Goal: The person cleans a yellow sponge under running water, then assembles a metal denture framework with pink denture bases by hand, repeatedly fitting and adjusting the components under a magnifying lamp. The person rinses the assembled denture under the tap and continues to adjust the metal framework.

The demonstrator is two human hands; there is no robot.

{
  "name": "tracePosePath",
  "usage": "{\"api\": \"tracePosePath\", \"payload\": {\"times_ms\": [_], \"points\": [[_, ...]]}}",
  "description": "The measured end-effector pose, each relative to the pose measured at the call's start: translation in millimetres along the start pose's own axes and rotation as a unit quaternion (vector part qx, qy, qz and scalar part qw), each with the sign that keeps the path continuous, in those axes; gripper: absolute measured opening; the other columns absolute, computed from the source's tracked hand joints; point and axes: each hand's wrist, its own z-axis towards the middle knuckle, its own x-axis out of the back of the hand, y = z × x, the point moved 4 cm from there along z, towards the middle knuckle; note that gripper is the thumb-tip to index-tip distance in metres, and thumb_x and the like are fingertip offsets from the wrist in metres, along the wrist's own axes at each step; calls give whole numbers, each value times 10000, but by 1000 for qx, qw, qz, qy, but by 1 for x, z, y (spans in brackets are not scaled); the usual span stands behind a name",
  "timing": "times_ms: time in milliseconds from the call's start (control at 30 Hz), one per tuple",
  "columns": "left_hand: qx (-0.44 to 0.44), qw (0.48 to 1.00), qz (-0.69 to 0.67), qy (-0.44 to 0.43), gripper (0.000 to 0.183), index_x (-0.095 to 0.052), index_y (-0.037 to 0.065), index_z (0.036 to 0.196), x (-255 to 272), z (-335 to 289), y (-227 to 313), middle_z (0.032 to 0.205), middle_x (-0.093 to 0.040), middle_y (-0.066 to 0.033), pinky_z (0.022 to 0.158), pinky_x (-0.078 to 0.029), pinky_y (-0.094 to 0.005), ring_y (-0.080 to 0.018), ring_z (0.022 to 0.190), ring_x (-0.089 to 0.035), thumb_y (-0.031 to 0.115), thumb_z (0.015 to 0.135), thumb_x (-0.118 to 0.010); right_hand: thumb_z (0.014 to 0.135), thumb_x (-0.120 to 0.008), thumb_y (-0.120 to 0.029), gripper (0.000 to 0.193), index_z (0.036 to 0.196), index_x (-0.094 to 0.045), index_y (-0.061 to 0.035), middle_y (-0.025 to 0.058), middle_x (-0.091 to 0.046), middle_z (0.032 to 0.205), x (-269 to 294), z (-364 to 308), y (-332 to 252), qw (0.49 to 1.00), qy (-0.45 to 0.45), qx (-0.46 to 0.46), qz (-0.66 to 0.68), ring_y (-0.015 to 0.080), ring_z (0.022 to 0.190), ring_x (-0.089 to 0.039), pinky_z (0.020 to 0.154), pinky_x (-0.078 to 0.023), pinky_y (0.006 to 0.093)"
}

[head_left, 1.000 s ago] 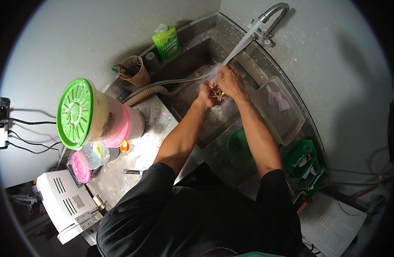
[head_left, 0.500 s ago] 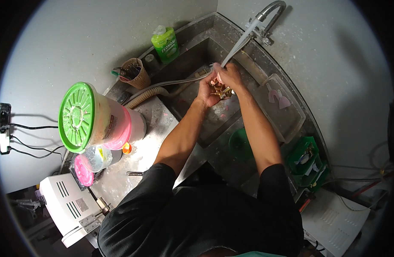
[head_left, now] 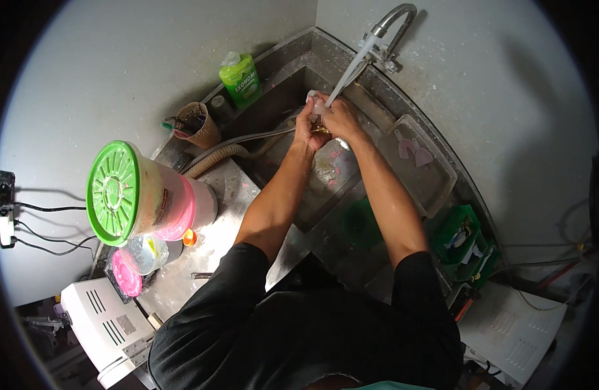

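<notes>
Both hands meet over the sink basin (head_left: 288,78) under a stream of water (head_left: 349,73) from the metal tap (head_left: 403,14). My left hand (head_left: 305,133) is closed round a small brass-coloured object (head_left: 320,129); its exact kind is hidden by the fingers. A pale, wet-looking part (head_left: 319,104) shows at the fingertips. My right hand (head_left: 344,121) curls over the same object from the other side, its fingers partly hidden by water. Pink scraps (head_left: 335,170) lie on the basin floor below.
A green soap bottle (head_left: 241,81) and a woven cup of tools (head_left: 199,125) stand on the left ledge. A ribbed hose (head_left: 215,159) runs into the basin. Left are a green-lidded bucket (head_left: 114,192) and a knife handle (head_left: 200,276); right, a clear tray (head_left: 426,185) and green bins (head_left: 465,250).
My hands have closed further round the brass-coloured object and turned it, so less of it shows and a pale part faces up. The whole view has shifted slightly.
</notes>
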Motion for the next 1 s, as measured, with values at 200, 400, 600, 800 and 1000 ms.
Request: {"api": "tracePosePath", "payload": {"times_ms": [200,400,600,800,1000], "points": [[-84,995,41,-20,381,-690,109,1164,-8,18,4,1146,-695,-74,1006,-540,-460,-262,1074,-673,419,942,-696,916,-660,-101,253,1149,-714,-18,204,-703,1127,-6,-5,21,981,101,133,99,400,1111,-665,979,-521,511],[-2,1000,6,28,495,-675,133,1217,7,1,-4,1205,-690,-112,999,-484,-591,-328,1177,-637,513,909,-604,830,-696,-45,245,1065,-764,-55,210,-678,1165,21,-12,32,987,147,-10,66,395,1150,-642,1009,-512,470],[38,982,23,184,532,-670,86,1149,19,34,-27,1163,-684,-202,984,-446,-663,-404,1093,-607,552,962,-495,821,-715,-64,430,1247,-666,-47,242,-597,1222,113,17,63,878,463,-12,-123,430,1151,-595,1013,-494,481],[35,991,5,132,476,-654,102,1148,15,8,-8,1090,-697,-126,989,-447,-657,-352,1044,-618,500,887,-633,940,-714,-196,188,1049,-742,-46,233,-724,951,144,47,79,939,316,30,-134,452,905,-697,810,-567,522],[35,996,4,77,415,-674,101,1117,16,-33,-3,1012,-701,-96,994,-478,-604,-315,1103,-630,432,872,-722,941,-723,-243,163,975,-773,-91,194,-737,876,168,65,97,933,322,66,-147,434,851,-705,778,-567,512]]}}
